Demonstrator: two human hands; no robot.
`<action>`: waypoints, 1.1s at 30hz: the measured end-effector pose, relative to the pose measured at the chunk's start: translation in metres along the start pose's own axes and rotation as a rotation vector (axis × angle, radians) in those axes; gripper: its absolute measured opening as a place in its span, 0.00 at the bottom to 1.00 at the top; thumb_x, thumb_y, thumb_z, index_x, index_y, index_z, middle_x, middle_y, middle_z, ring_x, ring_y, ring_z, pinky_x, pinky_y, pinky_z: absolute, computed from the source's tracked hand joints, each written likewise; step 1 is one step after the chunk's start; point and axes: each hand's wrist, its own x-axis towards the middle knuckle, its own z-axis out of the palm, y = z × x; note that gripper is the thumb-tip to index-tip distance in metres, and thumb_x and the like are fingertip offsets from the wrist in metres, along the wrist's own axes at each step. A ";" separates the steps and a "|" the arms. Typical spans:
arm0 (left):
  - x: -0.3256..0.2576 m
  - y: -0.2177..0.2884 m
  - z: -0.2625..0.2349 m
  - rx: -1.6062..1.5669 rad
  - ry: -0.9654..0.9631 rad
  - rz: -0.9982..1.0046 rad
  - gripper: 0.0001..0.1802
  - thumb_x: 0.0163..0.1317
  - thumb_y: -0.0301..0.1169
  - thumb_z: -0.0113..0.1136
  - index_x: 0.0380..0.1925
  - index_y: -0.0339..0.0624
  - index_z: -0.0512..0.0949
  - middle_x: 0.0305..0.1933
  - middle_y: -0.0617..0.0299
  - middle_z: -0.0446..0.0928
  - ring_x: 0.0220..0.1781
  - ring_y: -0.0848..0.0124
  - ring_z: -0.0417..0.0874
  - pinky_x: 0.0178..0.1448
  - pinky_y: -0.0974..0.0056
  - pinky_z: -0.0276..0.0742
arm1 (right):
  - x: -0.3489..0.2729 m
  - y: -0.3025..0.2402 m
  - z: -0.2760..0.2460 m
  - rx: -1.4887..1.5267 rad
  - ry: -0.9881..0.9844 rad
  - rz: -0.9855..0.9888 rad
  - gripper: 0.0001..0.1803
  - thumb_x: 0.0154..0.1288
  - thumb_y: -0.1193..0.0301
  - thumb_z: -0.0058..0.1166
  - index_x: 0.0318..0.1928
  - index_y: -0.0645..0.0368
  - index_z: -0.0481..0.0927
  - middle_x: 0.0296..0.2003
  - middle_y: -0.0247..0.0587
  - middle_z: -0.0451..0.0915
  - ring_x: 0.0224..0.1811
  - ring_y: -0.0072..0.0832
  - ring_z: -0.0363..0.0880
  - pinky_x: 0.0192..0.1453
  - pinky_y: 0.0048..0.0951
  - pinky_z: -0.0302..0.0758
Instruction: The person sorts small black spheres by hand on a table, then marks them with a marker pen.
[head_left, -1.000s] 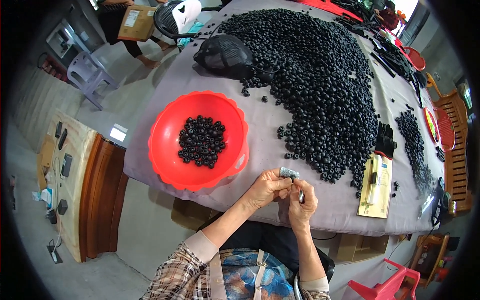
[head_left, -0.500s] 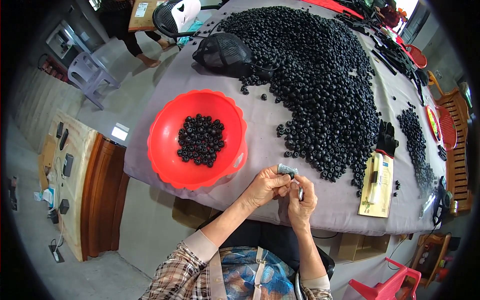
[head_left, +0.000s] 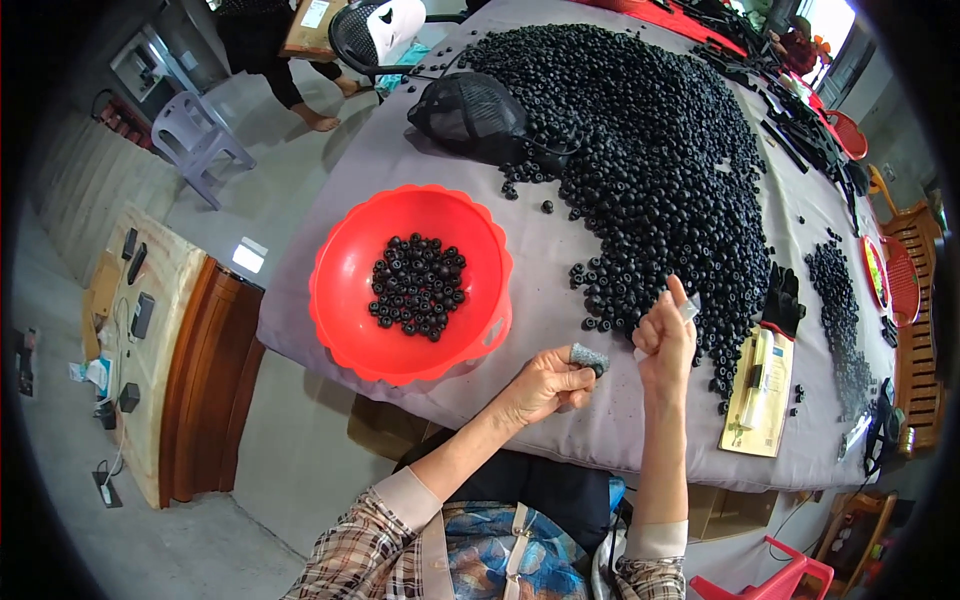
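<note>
My left hand (head_left: 548, 388) is closed near the table's front edge, pinching a small round black piece (head_left: 598, 369) between thumb and forefinger. A grey speckled finger cover (head_left: 586, 355) wraps that forefinger. Farther right, my right hand (head_left: 665, 338) is raised at the near edge of the large pile of black pieces (head_left: 650, 190). Its forefinger points up and the other fingers are curled. A small silvery flat piece (head_left: 690, 307) shows beside that forefinger; its exact kind is unclear. Left of my hands, a red scalloped bowl (head_left: 340, 290) holds several black pieces with round openings.
A black mesh cover (head_left: 468, 112) lies against the pile's left side. Right of the pile are a black glove (head_left: 783, 300), a yellow card pack (head_left: 757, 395) and a smaller black heap (head_left: 835, 300). A person's legs (head_left: 290, 95) show beyond the table, near a lilac chair (head_left: 195, 140).
My hands have come apart. The right one moved up and right to the pile with its forefinger raised; the left stays near the table edge. The whole view has shifted slightly.
</note>
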 end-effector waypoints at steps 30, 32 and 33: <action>-0.090 0.124 0.005 1.367 0.836 0.482 0.09 0.50 0.24 0.64 0.32 0.32 0.79 0.19 0.66 0.74 0.21 0.81 0.71 0.25 0.71 0.69 | -0.070 0.038 -0.051 -0.634 -0.030 -0.251 0.07 0.65 0.70 0.51 0.37 0.61 0.78 0.17 0.22 0.67 0.17 0.09 0.60 0.20 0.14 0.57; -0.089 0.124 -0.004 1.430 0.836 0.491 0.11 0.49 0.24 0.65 0.34 0.34 0.78 0.17 0.64 0.71 0.20 0.78 0.70 0.25 0.69 0.68 | -0.070 0.038 -0.049 -0.634 -0.024 -0.241 0.06 0.64 0.71 0.52 0.36 0.61 0.79 0.18 0.21 0.68 0.19 0.09 0.60 0.23 0.14 0.58; -0.087 0.123 -0.003 1.479 0.863 0.480 0.12 0.49 0.24 0.65 0.35 0.34 0.78 0.17 0.63 0.71 0.20 0.77 0.70 0.25 0.68 0.69 | -0.069 0.037 -0.049 -0.639 -0.018 -0.233 0.06 0.63 0.72 0.53 0.35 0.62 0.79 0.20 0.21 0.69 0.22 0.09 0.60 0.25 0.15 0.59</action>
